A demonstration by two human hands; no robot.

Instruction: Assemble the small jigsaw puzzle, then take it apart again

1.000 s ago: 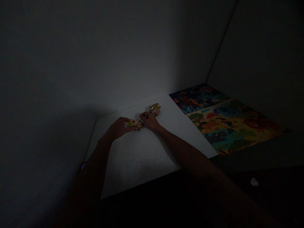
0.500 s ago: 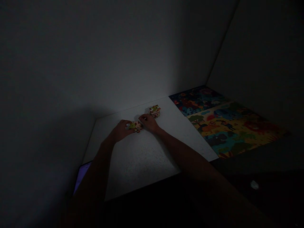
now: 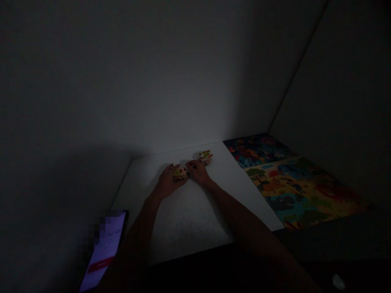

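Observation:
A small stack of colourful puzzle pieces (image 3: 181,173) rests on the white table (image 3: 189,219). My left hand (image 3: 168,180) is wrapped round its left side, thumb in front and fingers behind. At the stack's right side is my right hand (image 3: 197,171), its fingers pinched together; whether a piece is between them is too small and dark to tell. A second stack of pieces (image 3: 205,157) stands just behind my right hand.
Two picture sheets lie at the right, a dark blue one (image 3: 259,149) behind a yellow animal scene (image 3: 305,191). A lit phone (image 3: 105,250) is at the lower left. Walls rise behind and to the right.
The view has shifted, so the table sits lower and more of the phone shows. My left hand has closed in around the near stack, covering more of its left side.

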